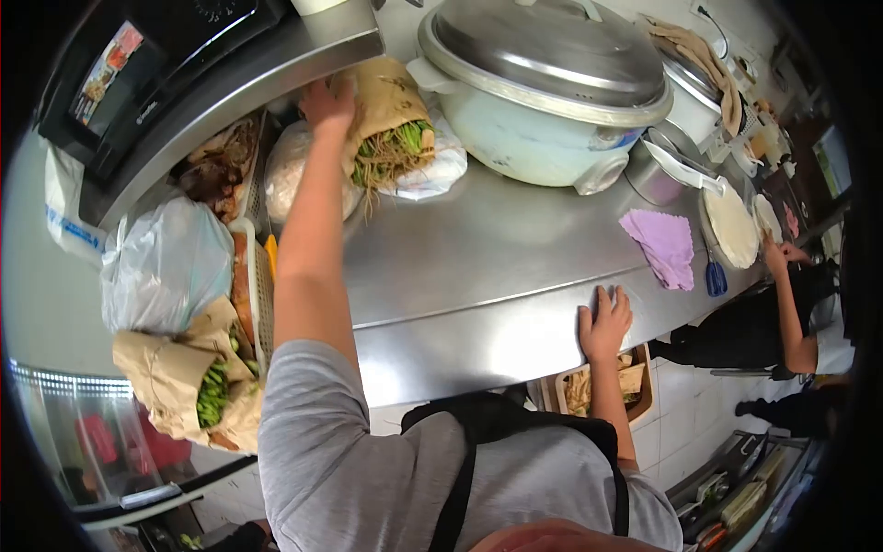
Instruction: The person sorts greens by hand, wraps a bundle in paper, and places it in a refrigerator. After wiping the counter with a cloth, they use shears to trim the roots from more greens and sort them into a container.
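My left hand (328, 103) reaches under the edge of the steel shelf. It grips the side of a brown paper wrap (386, 92); its fingertips are partly hidden. Leafy greens with stringy roots (394, 155) stick out of this wrap. The bundle leans among plastic bags, one filled bag (308, 170) lying beside my left wrist. My right hand (606, 324) rests on the front edge of the steel counter (460, 285), fingers spread and holding nothing.
A large lidded pot (543, 120) stands at the back. A purple cloth (660, 247) and blue-headed utensil (716, 278) lie right. Left are a tied plastic bag (170, 262) and more paper-wrapped greens (212, 391). Below sits a bin (556, 396); a co-worker's arm (789, 308) is right.
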`<state>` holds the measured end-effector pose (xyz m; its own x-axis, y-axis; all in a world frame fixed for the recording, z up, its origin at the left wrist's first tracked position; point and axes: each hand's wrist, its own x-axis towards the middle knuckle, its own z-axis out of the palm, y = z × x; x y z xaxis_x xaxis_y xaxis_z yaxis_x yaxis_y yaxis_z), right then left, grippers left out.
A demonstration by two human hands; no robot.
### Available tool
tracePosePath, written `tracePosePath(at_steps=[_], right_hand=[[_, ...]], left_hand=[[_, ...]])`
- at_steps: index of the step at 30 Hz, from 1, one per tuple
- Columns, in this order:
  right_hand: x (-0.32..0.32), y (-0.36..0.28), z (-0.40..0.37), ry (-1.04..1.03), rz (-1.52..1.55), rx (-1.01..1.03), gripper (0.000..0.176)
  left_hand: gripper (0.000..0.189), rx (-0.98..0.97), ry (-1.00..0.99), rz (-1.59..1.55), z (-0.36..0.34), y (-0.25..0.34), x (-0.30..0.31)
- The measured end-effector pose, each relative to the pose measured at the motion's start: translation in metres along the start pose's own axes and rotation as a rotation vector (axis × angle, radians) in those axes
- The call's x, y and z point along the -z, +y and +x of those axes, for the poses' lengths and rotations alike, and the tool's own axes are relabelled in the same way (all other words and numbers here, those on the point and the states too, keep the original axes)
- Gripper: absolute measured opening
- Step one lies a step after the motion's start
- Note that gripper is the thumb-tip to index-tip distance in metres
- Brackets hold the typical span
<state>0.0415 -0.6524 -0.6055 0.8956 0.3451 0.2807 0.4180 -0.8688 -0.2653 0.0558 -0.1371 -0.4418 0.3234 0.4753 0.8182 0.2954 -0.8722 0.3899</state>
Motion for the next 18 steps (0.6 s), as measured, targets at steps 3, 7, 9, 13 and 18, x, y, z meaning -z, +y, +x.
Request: tracePosePath(at_steps=[3, 7, 9, 13, 18], right_hand=[[0.001, -0.006, 0.006, 0.019, -0.030, -0.056, 0.048], [0.002, -0.008, 0.007, 0.024, -0.048, -0.064, 0.048], [0.002, -0.008, 0.007, 0.011, -0.062, -0.077, 0.048], [0.004, -0.010, 0.008, 0.013, -0.052, -0.077, 0.048], [0.003, -0.008, 0.007, 0.026, -0.050, -0.063, 0.047]], left_hand=[[0.034, -0.376, -0.150, 0.120, 0.048, -0.051, -0.046], [0.036, -0.319, -0.396, 0.282, 0.066, -0.104, -0.096], [0.037, -0.197, -0.511, 0.270, 0.072, -0.106, -0.093], [0.038, -0.037, -0.615, 0.098, 0.081, -0.105, -0.077], [0.040, 0.158, -0.752, -0.340, 0.073, -0.073, -0.033]])
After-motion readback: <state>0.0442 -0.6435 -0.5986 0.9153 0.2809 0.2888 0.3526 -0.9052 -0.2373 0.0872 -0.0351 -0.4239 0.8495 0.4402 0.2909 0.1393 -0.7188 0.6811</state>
